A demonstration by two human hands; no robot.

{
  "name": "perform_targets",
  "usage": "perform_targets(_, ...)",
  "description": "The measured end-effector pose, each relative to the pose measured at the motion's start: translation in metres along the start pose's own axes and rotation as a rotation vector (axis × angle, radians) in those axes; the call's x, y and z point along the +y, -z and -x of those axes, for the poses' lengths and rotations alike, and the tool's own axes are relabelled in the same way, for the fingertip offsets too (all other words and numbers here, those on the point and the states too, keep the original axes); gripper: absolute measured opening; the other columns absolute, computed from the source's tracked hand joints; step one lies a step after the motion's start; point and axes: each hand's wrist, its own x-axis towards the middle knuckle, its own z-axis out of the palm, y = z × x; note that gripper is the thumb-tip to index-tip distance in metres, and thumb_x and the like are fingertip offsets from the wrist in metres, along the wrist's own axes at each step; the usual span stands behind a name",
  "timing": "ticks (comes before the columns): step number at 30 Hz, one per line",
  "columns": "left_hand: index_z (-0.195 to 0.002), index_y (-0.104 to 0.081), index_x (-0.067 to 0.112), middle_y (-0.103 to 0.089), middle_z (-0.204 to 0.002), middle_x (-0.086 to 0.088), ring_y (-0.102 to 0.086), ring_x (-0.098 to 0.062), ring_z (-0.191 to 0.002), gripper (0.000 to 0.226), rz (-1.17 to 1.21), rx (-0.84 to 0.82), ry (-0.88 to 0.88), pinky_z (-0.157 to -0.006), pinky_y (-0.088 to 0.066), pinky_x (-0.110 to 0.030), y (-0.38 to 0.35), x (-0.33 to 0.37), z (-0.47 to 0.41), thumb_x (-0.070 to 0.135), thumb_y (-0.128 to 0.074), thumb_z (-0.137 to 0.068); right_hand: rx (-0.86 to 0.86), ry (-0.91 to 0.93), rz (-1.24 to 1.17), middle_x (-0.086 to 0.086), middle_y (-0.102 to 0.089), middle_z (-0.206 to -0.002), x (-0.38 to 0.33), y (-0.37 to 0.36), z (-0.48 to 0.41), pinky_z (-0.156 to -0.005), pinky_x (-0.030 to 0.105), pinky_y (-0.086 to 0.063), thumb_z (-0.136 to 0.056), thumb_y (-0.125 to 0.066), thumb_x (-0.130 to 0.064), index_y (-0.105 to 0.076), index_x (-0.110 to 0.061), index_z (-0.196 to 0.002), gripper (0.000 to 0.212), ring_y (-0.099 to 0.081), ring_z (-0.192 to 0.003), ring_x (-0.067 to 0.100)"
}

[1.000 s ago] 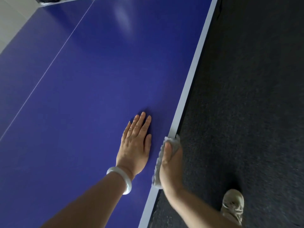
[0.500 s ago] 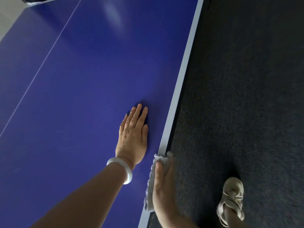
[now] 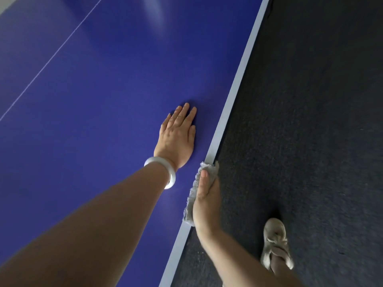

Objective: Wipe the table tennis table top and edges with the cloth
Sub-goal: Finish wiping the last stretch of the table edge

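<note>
Right hand (image 3: 206,200) pinched the grey cloth (image 3: 190,200) over the tabletop edge (image 3: 235,98), left hand (image 3: 176,139) lay flat; I judged the cloth could slip off.

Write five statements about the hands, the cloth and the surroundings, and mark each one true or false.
1. The right hand holds the cloth against the table's white edge. True.
2. The left hand is clenched in a fist. False: it lies flat, fingers straight, on the blue table top.
3. A pale bracelet is on the left wrist. True.
4. The floor beside the table is light wood. False: it is dark carpet.
5. A shoe shows on the floor, to the right of the right forearm. True.
</note>
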Motion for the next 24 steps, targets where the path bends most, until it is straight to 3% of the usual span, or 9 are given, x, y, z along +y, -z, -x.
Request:
perform_targets(2,-0.157,-0.022,0.022,-0.014,-0.165,0.002,-0.008,-0.015,-0.152,0.051,0.005,-0.004,-0.002,-0.123,0.000,-0.030,0.000,0.000,-0.001,0.026,-0.028,-0.107,0.005,-0.022,-0.003,0.003,-0.063,-0.119,-0.001,0.002,-0.002,-0.093,0.011,-0.044,-0.102,-0.044,-0.036,-0.051,-0.009,-0.130,0.040,-0.060,-0.105,-0.005)
perform_targets(5,-0.156,-0.024,0.023,-0.016,-0.165,0.002,-0.008,-0.014,-0.152,0.050,0.038,0.005,-0.008,-0.123,0.000,-0.030,0.001,-0.001,-0.001,0.027,-0.030,-0.107,-0.029,-0.040,0.026,-0.006,-0.061,-0.104,-0.001,0.002,-0.011,-0.074,0.000,-0.040,-0.104,-0.043,-0.031,-0.049,-0.012,-0.120,0.026,-0.057,-0.084,-0.022)
perform_targets(9,-0.146,-0.047,0.019,-0.034,-0.158,0.002,-0.021,-0.011,-0.149,0.041,0.321,0.045,0.058,-0.122,-0.008,-0.022,0.003,-0.002,-0.001,0.019,-0.042,-0.105,-0.033,-0.024,0.059,0.003,-0.063,-0.114,0.006,0.006,-0.014,-0.076,0.000,-0.040,-0.103,-0.044,-0.036,-0.049,-0.009,-0.129,0.038,-0.060,-0.092,-0.012)
perform_targets(11,-0.133,-0.062,0.020,-0.049,-0.148,0.008,-0.033,-0.003,-0.142,0.034,0.605,0.108,0.230,-0.115,-0.016,-0.008,0.010,0.000,0.006,0.014,-0.048,-0.103,-0.074,-0.017,0.052,0.010,-0.063,-0.119,0.005,0.008,-0.015,-0.088,0.012,-0.048,-0.102,-0.043,-0.041,-0.047,-0.006,-0.134,0.047,-0.064,-0.101,0.009)
perform_targets(13,-0.125,-0.068,0.025,-0.061,-0.134,0.015,-0.048,0.007,-0.126,0.032,0.844,0.171,0.406,-0.105,-0.031,-0.006,0.017,0.007,0.022,0.013,-0.052,-0.100,-0.114,-0.024,0.050,0.014,-0.064,-0.116,0.003,0.008,-0.015,-0.098,0.037,-0.050,-0.102,-0.042,-0.043,-0.046,-0.003,-0.135,0.052,-0.064,-0.104,0.024)
perform_targets(14,-0.125,-0.067,0.026,-0.063,-0.129,0.017,-0.052,0.009,-0.119,0.033,0.878,0.189,0.442,-0.100,-0.035,-0.006,0.019,0.012,0.037,0.012,-0.053,-0.099,-0.127,-0.021,0.051,0.017,-0.063,-0.113,0.002,0.009,-0.015,-0.097,0.042,-0.050,-0.102,-0.042,-0.042,-0.046,0.000,-0.134,0.053,-0.064,-0.102,0.028)
perform_targets(17,-0.136,-0.059,0.025,-0.053,-0.140,0.019,-0.041,0.008,-0.132,0.042,0.648,0.137,0.342,-0.106,-0.027,-0.004,0.022,0.016,0.107,0.008,-0.052,-0.098,-0.128,-0.035,0.043,0.021,-0.065,-0.113,-0.007,0.011,-0.014,-0.093,0.040,-0.052,-0.105,-0.044,-0.033,-0.047,0.007,-0.129,0.047,-0.065,-0.103,0.032)
perform_targets(21,-0.153,-0.034,0.018,-0.023,-0.162,0.005,-0.013,-0.008,-0.151,0.049,0.148,-0.013,0.092,-0.124,-0.012,-0.034,0.022,-0.015,0.208,0.026,-0.037,-0.105,-0.144,-0.022,0.083,0.026,-0.065,-0.116,-0.011,0.013,-0.014,-0.093,0.043,-0.053,-0.105,-0.042,-0.033,-0.048,0.008,-0.127,0.047,-0.066,-0.106,0.035)
perform_targets(24,-0.157,-0.022,0.024,-0.014,-0.165,0.007,-0.006,-0.008,-0.152,0.053,0.019,-0.051,0.097,-0.124,-0.007,-0.038,0.021,-0.027,0.230,0.035,-0.022,-0.105,-0.121,-0.004,0.054,0.023,-0.066,-0.118,-0.011,0.012,-0.010,-0.092,0.032,-0.053,-0.106,-0.042,-0.032,-0.049,0.004,-0.130,0.044,-0.067,-0.106,0.029)
